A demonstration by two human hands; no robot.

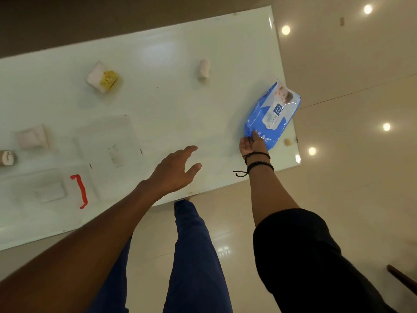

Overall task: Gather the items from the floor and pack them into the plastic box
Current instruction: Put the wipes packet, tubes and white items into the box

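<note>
A white sheet [169,98] lies on the glossy floor. My right hand [251,144] grips the near end of a blue pack of baby wipes [273,111] at the sheet's right edge. My left hand [176,170] hovers open over the sheet, fingers spread, holding nothing. A clear plastic box [106,141] stands at the left of the sheet, and its clear lid with a red handle [80,190] lies nearer to me. Loose on the sheet are a white and yellow packet [103,77], a small white roll [204,68], a pale pink packet [31,136] and a brownish roll [8,158].
My legs in blue trousers [191,245] stand on the beige tiled floor [349,177] at the sheet's near edge. A small tan object [287,142] sits near the sheet's right edge. A dark stick-like thing [401,279] pokes in at the lower right.
</note>
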